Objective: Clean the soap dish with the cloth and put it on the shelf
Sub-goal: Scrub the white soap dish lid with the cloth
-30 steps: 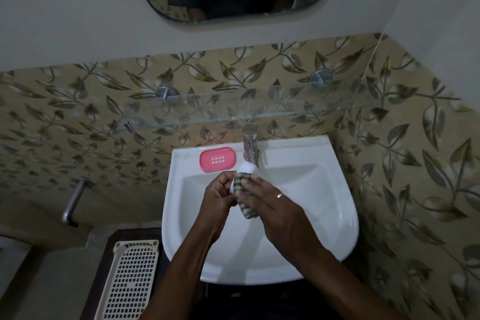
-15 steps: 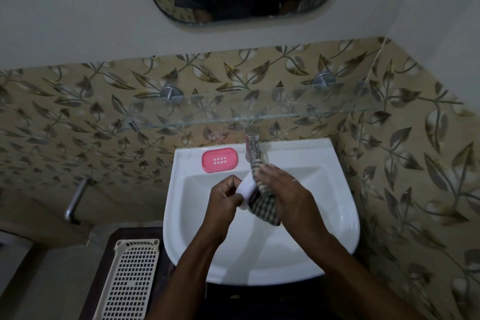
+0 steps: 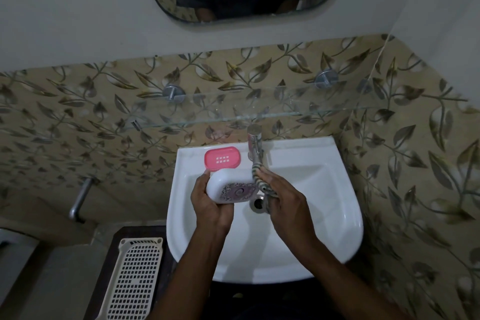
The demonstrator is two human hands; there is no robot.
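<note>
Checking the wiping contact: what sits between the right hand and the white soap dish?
The checked cloth, held by the right hand against one end of the soap dish, as the head view shows.

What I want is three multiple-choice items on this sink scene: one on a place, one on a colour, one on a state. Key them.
1. Where does the pink tray lie? A on the floor; B on the sink rim, left of the tap; C on a chair.
2. What colour is the shell of the dish held over the sink? A white; B green; C black.
3. What is the left hand doing? A hanging idle; B lying flat on the rim; C gripping the dish.

Key: B, it sits flat on the rim beside the tap; A, the outer shell shows white; C, its fingers curl round the dish while the right hand holds the cloth to its end.
</note>
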